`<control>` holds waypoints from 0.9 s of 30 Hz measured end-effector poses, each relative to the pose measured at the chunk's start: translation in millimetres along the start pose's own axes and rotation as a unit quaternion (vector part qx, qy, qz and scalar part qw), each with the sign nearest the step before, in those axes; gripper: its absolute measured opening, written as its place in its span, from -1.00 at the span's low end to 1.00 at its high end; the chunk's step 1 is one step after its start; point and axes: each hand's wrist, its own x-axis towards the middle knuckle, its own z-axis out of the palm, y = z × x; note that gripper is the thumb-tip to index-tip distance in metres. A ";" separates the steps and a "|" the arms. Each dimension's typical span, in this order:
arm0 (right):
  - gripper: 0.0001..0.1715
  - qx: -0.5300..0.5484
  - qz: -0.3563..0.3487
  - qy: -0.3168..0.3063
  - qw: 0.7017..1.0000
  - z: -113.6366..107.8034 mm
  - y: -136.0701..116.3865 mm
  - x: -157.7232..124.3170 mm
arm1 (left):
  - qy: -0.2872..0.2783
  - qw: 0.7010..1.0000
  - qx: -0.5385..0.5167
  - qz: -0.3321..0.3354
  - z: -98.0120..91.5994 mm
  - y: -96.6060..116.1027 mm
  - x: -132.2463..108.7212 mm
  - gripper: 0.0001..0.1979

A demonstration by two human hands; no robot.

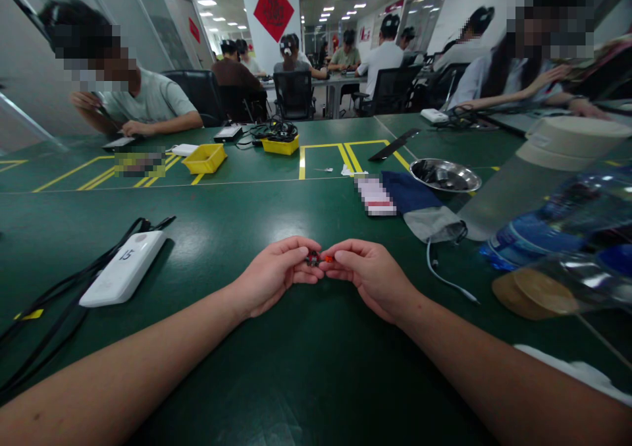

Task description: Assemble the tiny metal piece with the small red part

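Note:
Above the green table (217, 340), my left hand (279, 271) pinches a small dark part with red bits (313, 259) between thumb and fingers. My right hand (368, 271) is closed on a small orange-red piece (328, 259). The fingertips of both hands meet, and the two small things sit side by side between them. Their exact shape is too small to tell. To the left of my hands lies a white power bank (126, 268) marked 15, with black cables beside it.
Bottles (538, 222) and a large lidded cup (530, 176) stand at the right. Farther back are a metal bowl (444, 174), a blue pouch (407, 192), a grey cable (444, 281), yellow trays (205, 159) and a dark flat blade-like object (395, 145). People sit around the tables.

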 end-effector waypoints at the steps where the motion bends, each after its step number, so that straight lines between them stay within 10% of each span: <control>1: -0.90 -0.010 -0.003 0.003 1.000 0.2 0.3 -0.1 | 0.002 1.000 0.007 0.004 0.6 -0.3 -0.1 -0.80; 27: -0.83 0.004 -0.017 -0.008 1.000 -0.9 0.3 -0.7 | -0.002 1.000 -0.011 -0.002 0.0 2.6 0.4 -0.80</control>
